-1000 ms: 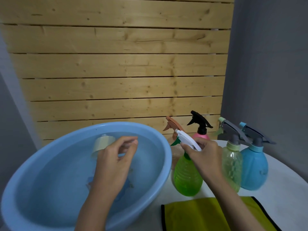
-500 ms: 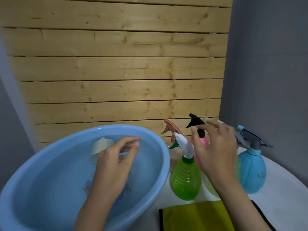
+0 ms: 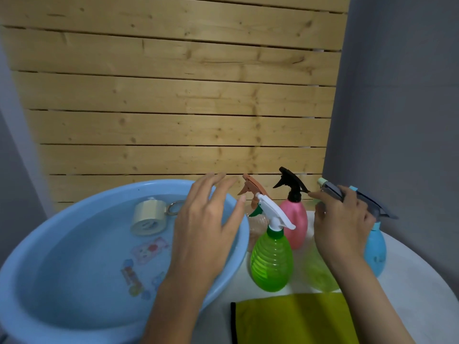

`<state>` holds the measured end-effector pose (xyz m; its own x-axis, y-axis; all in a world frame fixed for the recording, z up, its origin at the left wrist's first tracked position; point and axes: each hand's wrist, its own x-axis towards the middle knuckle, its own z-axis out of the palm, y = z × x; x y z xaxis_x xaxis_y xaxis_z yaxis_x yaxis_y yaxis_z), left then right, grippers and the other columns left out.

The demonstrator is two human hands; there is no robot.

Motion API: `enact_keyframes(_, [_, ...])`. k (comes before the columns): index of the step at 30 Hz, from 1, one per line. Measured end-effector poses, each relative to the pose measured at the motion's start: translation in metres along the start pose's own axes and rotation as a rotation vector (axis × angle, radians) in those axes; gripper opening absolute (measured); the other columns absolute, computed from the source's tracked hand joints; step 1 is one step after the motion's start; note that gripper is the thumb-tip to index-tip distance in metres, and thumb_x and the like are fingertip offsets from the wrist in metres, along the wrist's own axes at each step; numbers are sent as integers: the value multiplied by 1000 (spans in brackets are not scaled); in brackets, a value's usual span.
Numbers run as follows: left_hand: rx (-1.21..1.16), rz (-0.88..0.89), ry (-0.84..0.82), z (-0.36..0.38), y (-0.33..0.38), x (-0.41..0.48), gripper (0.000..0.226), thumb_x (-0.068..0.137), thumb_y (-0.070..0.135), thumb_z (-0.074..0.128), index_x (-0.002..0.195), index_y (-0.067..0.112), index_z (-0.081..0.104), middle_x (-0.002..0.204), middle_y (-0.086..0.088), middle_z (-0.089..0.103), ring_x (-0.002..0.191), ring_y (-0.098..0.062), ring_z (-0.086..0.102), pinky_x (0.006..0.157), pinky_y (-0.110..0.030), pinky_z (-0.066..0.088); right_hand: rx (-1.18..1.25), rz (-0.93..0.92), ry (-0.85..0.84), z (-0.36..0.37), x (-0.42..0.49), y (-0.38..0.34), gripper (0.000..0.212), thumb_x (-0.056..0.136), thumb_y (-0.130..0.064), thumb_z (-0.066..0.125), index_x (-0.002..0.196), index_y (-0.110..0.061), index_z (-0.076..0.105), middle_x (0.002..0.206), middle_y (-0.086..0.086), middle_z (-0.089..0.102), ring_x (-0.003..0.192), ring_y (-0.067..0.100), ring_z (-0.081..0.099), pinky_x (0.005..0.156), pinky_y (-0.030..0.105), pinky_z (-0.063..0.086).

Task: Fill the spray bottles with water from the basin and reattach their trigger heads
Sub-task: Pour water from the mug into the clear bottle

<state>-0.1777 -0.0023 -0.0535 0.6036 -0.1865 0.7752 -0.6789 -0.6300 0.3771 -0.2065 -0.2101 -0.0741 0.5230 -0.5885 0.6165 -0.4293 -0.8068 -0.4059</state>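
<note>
A light blue basin full of water sits at the left, with a clear cup floating in it. My left hand hovers over the basin's right rim, fingers spread, holding nothing. Right of the basin stand a bright green bottle with a white trigger head, a clear bottle with a brown head, a pink bottle with a black head, a pale green bottle and a blue bottle. My right hand closes around the pale green bottle's grey trigger head.
A yellow cloth with a black edge lies on the white table in front of the bottles. A wooden slat wall rises right behind the basin, and a grey wall stands close at the right.
My right hand left the bright green bottle, moved right and took hold of the pale green bottle's grey trigger head. My left hand rose from the water and shifted right over the basin rim.
</note>
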Motion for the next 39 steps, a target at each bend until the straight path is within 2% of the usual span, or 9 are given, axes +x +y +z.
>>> enact_keyframes(2, [-1,40,34,7,9,-1,46,94,46,38,128,22,58,131,-2,56,128,-19,46,100,-30,38,15,-14,0,-1,1,1,43,86,4,57,118,-23,68,129,14,51,112,39,47,88,47,34])
enact_keyframes(5, [-8,105,44,16,17,-2,47,95,42,43,139,26,49,144,-4,46,137,-19,35,110,-30,28,48,-53,34,-2,1,3,55,78,17,54,115,-21,70,121,12,57,102,38,52,75,40,30])
enact_keyframes(10, [-48,148,13,26,30,-6,53,96,45,42,146,33,34,153,-2,34,144,-15,21,114,-41,28,109,-146,148,-10,2,-5,64,63,27,56,110,-14,72,112,15,61,89,41,52,68,36,27])
enact_keyframes(17, [-123,124,-85,35,38,-9,78,83,60,52,150,40,17,156,6,26,146,-8,12,116,-35,23,208,-333,293,-63,3,-30,66,56,24,51,106,-13,73,113,12,62,88,39,52,69,38,33])
enact_keyframes(22, [-229,79,-136,37,44,-11,99,65,88,37,149,43,7,158,10,17,146,-7,6,115,-43,25,329,-429,323,-97,-2,-50,58,69,10,40,108,-18,72,117,6,60,93,31,50,72,40,39])
enact_keyframes(28, [-294,58,-111,34,55,-12,105,60,92,25,150,41,4,157,10,17,146,-9,9,114,-43,26,419,-512,325,-108,-10,-65,51,75,9,49,110,-20,72,116,3,60,96,28,52,75,42,43])
enact_keyframes(32, [-364,-1,-101,25,63,-9,102,64,93,14,150,39,5,152,18,24,142,-9,23,110,-41,32,494,-536,327,-115,-16,-75,51,74,7,47,108,-21,73,113,0,60,96,27,55,77,43,46])
enact_keyframes(36, [-415,-84,-165,11,70,-4,90,55,76,35,138,58,3,124,43,32,128,2,38,101,-24,36,675,-500,304,-123,-27,-86,51,78,5,48,110,-28,72,110,-9,54,98,13,56,80,28,47])
enact_keyframes(39, [-394,-107,-50,5,61,-2,75,57,65,50,129,53,32,114,26,55,106,-3,53,86,-23,44,860,-429,250,-125,-33,-91,55,87,11,52,115,-33,68,109,-5,55,97,6,58,82,21,48])
